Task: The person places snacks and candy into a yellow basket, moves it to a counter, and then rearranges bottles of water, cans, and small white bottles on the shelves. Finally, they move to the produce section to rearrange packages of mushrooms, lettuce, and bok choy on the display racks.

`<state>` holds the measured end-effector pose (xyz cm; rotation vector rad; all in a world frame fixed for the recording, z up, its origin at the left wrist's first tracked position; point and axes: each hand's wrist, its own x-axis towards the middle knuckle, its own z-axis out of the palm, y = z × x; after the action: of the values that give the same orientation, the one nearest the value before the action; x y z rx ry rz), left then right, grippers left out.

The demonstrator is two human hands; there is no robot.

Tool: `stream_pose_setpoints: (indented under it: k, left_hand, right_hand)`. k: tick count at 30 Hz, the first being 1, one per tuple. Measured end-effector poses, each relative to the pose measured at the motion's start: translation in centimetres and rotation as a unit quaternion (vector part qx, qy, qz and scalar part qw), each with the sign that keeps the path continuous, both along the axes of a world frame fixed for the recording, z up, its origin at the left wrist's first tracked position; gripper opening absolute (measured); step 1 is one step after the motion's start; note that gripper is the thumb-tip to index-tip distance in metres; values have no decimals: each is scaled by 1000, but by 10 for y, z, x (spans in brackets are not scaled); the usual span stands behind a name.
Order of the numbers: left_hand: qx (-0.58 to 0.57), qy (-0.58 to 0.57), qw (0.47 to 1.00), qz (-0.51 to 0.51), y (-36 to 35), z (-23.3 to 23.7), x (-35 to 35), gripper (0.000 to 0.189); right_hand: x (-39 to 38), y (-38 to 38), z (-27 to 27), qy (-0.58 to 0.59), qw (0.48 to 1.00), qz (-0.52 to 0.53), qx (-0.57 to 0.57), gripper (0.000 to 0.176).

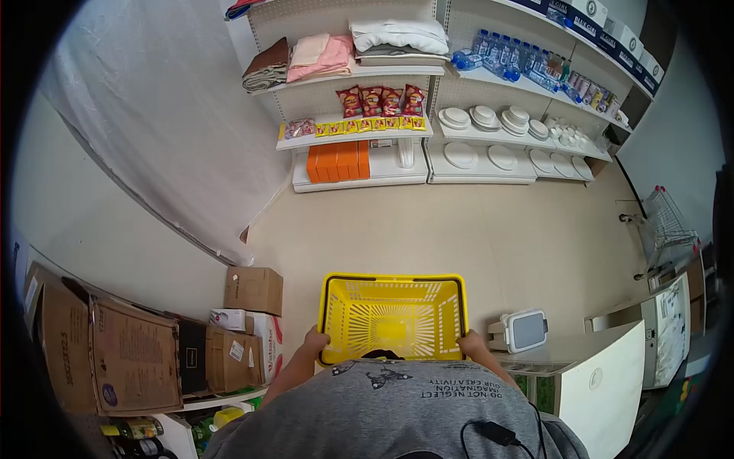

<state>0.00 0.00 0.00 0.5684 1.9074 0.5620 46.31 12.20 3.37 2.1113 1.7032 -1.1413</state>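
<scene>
A yellow plastic shopping basket (392, 315) with nothing in it sits level in front of my chest. My left hand (315, 339) grips its near left corner and my right hand (472, 343) grips its near right corner. My grey printed shirt hides the basket's near rim and most of both arms.
White shelves (359, 130) ahead carry folded towels, red snack bags, orange boxes (337, 161), water bottles and white plates (483, 117). Cardboard boxes (253, 290) stand on the left. A white counter (589, 367) with a scale (524, 330) is on the right, a wire trolley (667, 222) beyond it.
</scene>
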Motion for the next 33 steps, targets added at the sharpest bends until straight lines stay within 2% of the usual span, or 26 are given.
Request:
stream_pose_setpoints:
  k: [2, 3, 4, 5, 6, 9, 12, 17, 19, 20, 23, 24, 27, 28, 30, 33]
  left_hand:
    - [13, -75, 993, 87, -40, -18, 13, 52]
    - [60, -80, 989, 106, 29, -44, -63, 48]
    - [49, -79, 990, 105, 21, -49, -73, 48]
    - [41, -90, 984, 151, 17, -55, -70, 46]
    - [51, -90, 975, 194, 39, -56, -80, 45]
    - [-3, -27, 982, 185, 86, -31, -80, 42]
    - [22, -28, 972, 232, 137, -24, -90, 41]
    - [51, 6, 971, 234, 235, -12, -100, 40]
    - [-22, 81, 978, 192, 270, 0, -91, 40]
    - [-59, 115, 977, 171, 286, 2, -83, 41]
    - [-37, 104, 981, 158, 346, -3, -66, 40]
    - [-31, 103, 978, 178, 370, 13, -54, 41]
    - [7, 97, 986, 132, 422, 49, -33, 43]
    - [4, 96, 986, 133, 432, 51, -30, 43]
    - [-7, 67, 991, 116, 454, 51, -30, 45]
    - [-11, 67, 989, 133, 471, 36, -42, 44]
  right_hand:
    - [3, -21, 38, -2, 999, -21, 49, 46]
    - [-66, 59, 24, 56, 995, -20, 86, 42]
    - [-80, 64, 30, 56, 995, -22, 75, 42]
    - [-84, 71, 39, 58, 995, -10, 81, 42]
    - [-97, 93, 42, 71, 992, 1, 103, 41]
    - [-106, 135, 34, 91, 992, -4, 89, 40]
    - [-118, 184, 16, 113, 990, -6, 79, 41]
    - [-140, 334, 12, 125, 988, 49, 79, 43]
    - [-139, 389, 20, 69, 989, 124, 50, 45]
    - [-135, 412, 22, 57, 989, 127, 47, 47]
    - [-110, 471, 6, 35, 988, 150, 30, 51]
    - [-103, 485, 10, 20, 988, 155, -12, 49]
    - [-84, 507, -1, 6, 996, 87, -23, 51]
    - [-82, 512, -5, 4, 996, 88, -27, 51]
    - [-81, 526, -11, -11, 999, 20, -25, 51]
    - [-97, 552, -20, -15, 999, 31, -34, 50]
